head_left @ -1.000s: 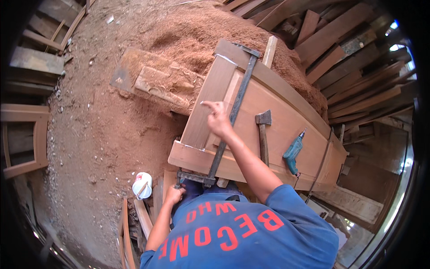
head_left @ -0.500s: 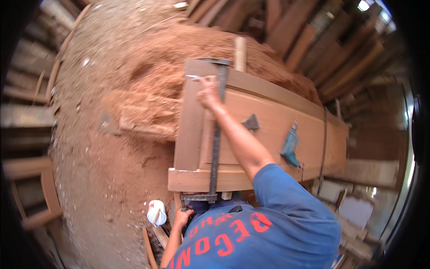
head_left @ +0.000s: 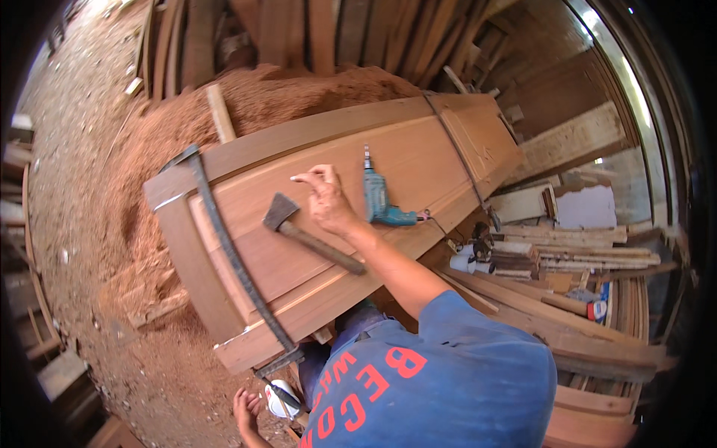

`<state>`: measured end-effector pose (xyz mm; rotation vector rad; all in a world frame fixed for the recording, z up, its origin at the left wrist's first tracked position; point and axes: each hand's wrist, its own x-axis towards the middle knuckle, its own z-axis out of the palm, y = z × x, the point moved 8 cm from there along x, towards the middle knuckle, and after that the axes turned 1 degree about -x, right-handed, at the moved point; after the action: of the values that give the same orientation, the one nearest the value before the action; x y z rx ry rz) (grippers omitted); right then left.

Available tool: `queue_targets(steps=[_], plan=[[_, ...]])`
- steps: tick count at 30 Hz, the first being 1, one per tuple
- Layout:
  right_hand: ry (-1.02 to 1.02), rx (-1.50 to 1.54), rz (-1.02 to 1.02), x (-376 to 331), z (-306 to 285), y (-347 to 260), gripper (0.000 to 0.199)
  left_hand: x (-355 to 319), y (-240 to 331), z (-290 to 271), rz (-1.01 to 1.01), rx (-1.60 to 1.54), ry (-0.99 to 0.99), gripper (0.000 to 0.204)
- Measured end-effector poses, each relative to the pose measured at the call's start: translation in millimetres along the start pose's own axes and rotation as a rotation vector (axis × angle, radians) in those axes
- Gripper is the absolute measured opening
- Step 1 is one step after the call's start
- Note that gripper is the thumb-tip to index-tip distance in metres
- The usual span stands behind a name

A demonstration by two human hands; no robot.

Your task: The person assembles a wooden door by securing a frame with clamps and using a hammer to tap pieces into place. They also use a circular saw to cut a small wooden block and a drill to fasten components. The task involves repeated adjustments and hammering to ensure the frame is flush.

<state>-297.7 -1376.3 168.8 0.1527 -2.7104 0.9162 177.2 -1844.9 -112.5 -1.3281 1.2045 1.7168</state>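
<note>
A panelled wooden door [head_left: 269, 172] lies flat before me. My right hand [head_left: 328, 203] hovers over its middle, fingers loosely apart, a white smear on one fingertip. Beside that hand rests a hatchet [head_left: 281, 211] with a wooden handle, and to its right lies a teal power drill [head_left: 379, 198]. A dark bar clamp [head_left: 233, 250] crosses the door's left end, where a white line marks the joint. Off the door's near left corner is my left hand [head_left: 246, 411], fingers spread and holding nothing, close to a white bucket [head_left: 282, 399] and the clamp's screw end.
Another clamp [head_left: 454, 142] spans the door farther right. Reddish sawdust [head_left: 149, 194] is heaped behind and left of it. Upright planks [head_left: 314, 37] lean at the back. Stacked timber [head_left: 575, 328] fills the right side.
My right hand has moved from the door's left corner to above its middle. My left hand has let go of the clamp's screw handle and opened. The view has swung right.
</note>
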Motion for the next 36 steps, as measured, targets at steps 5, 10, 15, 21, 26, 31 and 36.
queue_targets(steps=[5, 10, 15, 21, 26, 31, 36], plan=[[0.217, -0.181, 0.168, -49, -154, 186, 0.047, 41, -5, -137, 0.114, 0.067, 0.532, 0.030], [0.366, -0.410, 0.500, -149, -337, 414, 0.049, -21, -1, -15, -0.002, 0.348, 0.657, 0.027], [0.288, -0.728, 0.778, -222, -485, 590, 0.043, -31, -12, 166, -0.049, 0.501, 0.574, 0.025], [0.092, -0.743, 0.840, -219, -557, 700, 0.045, -34, -25, 315, -0.085, 0.632, 0.490, 0.022], [-0.192, -0.802, 0.662, -190, -569, 747, 0.048, -37, -34, 367, -0.109, 0.713, 0.470, 0.021], [-0.444, -0.954, 0.519, -191, -566, 784, 0.043, -44, -52, 382, -0.146, 0.746, 0.468, 0.020], [-0.500, -0.962, 0.300, -173, -549, 784, 0.030, -58, -87, 369, -0.182, 0.718, 0.468, 0.021]])
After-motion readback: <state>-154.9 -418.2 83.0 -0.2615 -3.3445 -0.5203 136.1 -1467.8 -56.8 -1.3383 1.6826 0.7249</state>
